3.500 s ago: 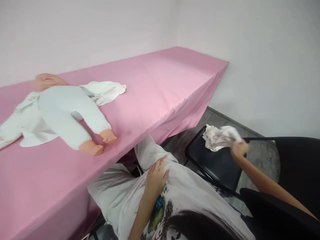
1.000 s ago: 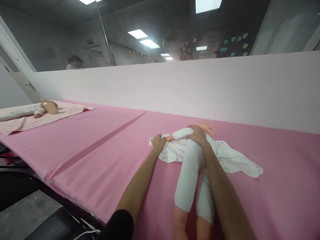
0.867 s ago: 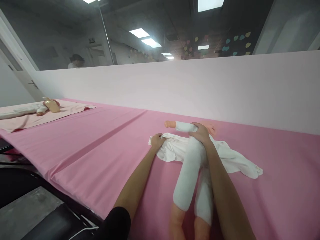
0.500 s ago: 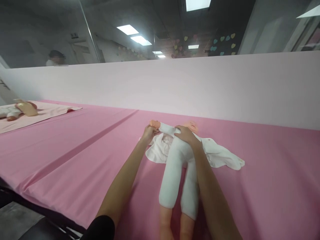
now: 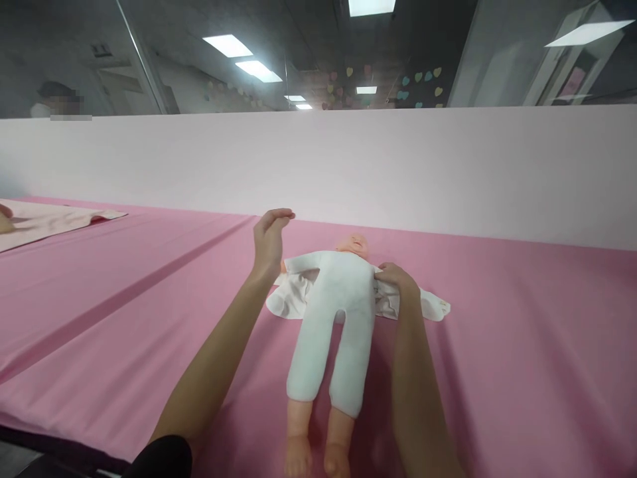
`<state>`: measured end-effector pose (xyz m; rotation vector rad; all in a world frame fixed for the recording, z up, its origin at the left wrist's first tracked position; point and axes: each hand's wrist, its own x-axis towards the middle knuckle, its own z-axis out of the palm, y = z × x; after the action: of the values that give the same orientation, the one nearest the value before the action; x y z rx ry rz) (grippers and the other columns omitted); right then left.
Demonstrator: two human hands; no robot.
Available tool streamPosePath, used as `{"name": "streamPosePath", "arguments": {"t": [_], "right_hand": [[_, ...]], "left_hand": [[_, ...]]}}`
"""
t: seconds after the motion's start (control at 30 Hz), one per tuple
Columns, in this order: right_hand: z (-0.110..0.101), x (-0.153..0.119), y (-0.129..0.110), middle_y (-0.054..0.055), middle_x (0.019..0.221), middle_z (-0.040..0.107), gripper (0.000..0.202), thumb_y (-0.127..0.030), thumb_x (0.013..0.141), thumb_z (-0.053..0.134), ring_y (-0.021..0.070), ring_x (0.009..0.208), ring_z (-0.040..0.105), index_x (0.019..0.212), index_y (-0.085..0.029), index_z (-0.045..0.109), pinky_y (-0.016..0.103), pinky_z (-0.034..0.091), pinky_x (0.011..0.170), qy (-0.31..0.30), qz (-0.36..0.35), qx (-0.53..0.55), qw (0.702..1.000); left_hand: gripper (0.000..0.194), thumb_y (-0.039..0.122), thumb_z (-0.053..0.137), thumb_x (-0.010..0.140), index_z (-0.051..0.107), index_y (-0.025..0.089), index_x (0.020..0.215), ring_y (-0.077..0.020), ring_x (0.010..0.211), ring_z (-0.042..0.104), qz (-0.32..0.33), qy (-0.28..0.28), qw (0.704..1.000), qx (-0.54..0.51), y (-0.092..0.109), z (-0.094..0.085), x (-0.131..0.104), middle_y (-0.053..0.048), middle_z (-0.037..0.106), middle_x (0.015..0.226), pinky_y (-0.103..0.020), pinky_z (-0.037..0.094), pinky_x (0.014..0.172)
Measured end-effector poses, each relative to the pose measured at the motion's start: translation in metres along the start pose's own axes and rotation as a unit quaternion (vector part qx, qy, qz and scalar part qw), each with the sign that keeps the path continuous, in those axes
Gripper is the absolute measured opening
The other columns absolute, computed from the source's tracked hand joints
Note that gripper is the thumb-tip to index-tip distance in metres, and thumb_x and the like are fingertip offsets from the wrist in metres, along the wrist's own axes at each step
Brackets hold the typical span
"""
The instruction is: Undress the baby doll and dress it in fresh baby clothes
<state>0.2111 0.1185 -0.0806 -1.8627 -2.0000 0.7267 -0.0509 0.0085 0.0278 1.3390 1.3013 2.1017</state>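
The doll point(image 5: 347, 285) lay face-up on the counter point(image 5: 507, 345), over a white garment point(image 5: 287, 299) that showed at both sides, probably for easy reach. The left hand point(image 5: 269, 240) hung raised, loosely curled around nothing visible; the right hand point(image 5: 399, 279) was at the doll's side, perhaps steadying it, its grip unclear. Half a second earlier, the left was at the doll's wrist, the right on its chest.

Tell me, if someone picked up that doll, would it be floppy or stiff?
The doll would probably bend softly in the middle, since its white body looks like padded cloth. Its bare feet look smooth and moulded, so they'd likely stay stiff. Lying flat, with its legs apart, it probably wouldn't roll.
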Motion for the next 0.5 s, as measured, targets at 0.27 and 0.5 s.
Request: {"name": "streamPosePath", "arguments": {"t": [0.27,0.5], "right_hand": [[0.006,0.010,-0.007,0.008,0.100,0.064,0.032,-0.028,0.073,0.054,0.0231,0.094,0.060,0.103,-0.021,0.061,0.028,0.044,0.073,0.055,-0.042,-0.080,0.994],[0.003,-0.006,-0.015,0.015,0.115,0.058,0.046,-0.037,0.074,0.056,0.0280,0.107,0.054,0.115,-0.016,0.052,0.038,0.041,0.086,0.089,0.074,-0.019,0.993]], "left_hand": [[0.026,0.015,0.044,0.076,0.064,0.018,0.092,-0.0165,0.088,0.061,0.061,-0.458,0.869,0.179,-0.053,0.124,-0.057,-0.005,0.068,0.091,-0.028,0.048,0.082],[0.023,0.018,0.053,0.074,0.066,0.014,0.091,-0.0297,0.100,0.058,0.146,-0.501,0.716,0.463,-0.087,0.149,-0.051,-0.015,0.064,0.103,-0.043,0.038,0.092]]}}
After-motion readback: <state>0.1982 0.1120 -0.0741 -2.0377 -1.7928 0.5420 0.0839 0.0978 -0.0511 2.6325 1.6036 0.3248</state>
